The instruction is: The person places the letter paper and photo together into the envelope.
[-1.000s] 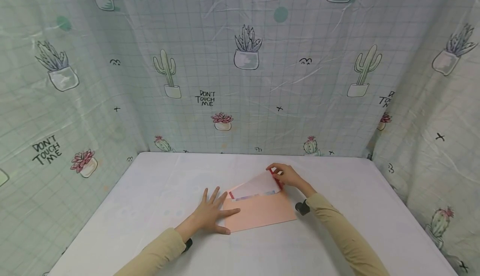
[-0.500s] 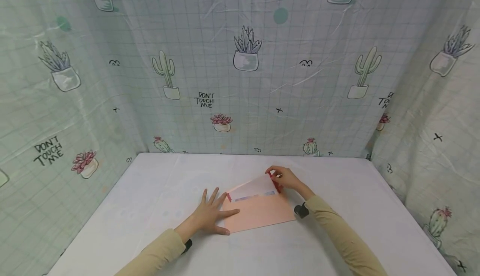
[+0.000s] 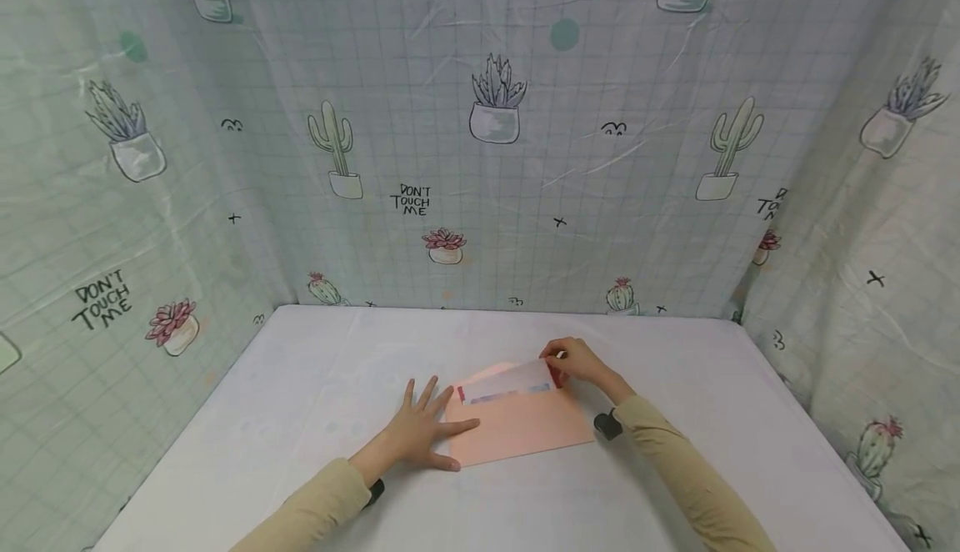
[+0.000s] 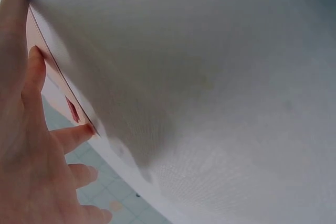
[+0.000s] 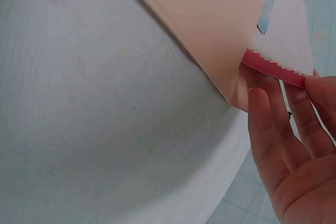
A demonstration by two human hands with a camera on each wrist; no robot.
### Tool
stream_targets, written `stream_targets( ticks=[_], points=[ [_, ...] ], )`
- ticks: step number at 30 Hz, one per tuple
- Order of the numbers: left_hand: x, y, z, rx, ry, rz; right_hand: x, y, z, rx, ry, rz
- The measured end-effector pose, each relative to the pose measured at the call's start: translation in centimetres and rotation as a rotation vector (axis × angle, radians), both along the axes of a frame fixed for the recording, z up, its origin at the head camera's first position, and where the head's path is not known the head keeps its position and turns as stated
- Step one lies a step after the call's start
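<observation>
A peach envelope [image 3: 517,434] lies flat on the white table in the head view. A white card [image 3: 501,378] with red ends and a blue printed strip sticks partway out of its far opening; the lower part is hidden inside. My right hand [image 3: 576,362] pinches the card's right end by its upper corner. In the right wrist view, thumb and fingers hold the card's red scalloped edge [image 5: 273,70], beside the envelope [image 5: 210,19]. My left hand [image 3: 420,429], fingers spread, rests on the envelope's left edge, with some fingertips on it in the left wrist view.
The white table [image 3: 330,368] stretches around the envelope. Cloth printed with cacti [image 3: 495,177] hangs behind the table and on both sides. A dark band-like device [image 3: 607,425] sits at the right wrist.
The right hand has drawn slightly toward the envelope, and the card has slid deeper into it, so less of it shows. The left hand has stayed in place.
</observation>
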State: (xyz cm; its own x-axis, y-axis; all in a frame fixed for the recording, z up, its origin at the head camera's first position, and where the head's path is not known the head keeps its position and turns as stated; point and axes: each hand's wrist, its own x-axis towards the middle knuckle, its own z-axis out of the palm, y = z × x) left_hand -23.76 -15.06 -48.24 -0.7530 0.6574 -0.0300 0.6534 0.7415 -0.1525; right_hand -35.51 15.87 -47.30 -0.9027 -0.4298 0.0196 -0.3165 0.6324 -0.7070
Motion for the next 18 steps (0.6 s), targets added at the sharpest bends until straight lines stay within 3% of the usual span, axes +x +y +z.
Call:
stream_targets(
  ticks=[7, 12, 18],
  points=[
    [0.07, -0.01, -0.26, 0.009, 0.001, -0.005, 0.31, 0.03, 0.03, 0.067, 0.091, 0.086],
    [0.16, 0.0, -0.43, 0.007, 0.012, -0.002, 0.54, -0.04, -0.14, 0.107, 0.139, 0.075],
    [0.16, 0.0, -0.63, 0.004, 0.008, 0.008, 0.73, 0.45, -0.33, 0.09, 0.092, 0.095]
  ],
)
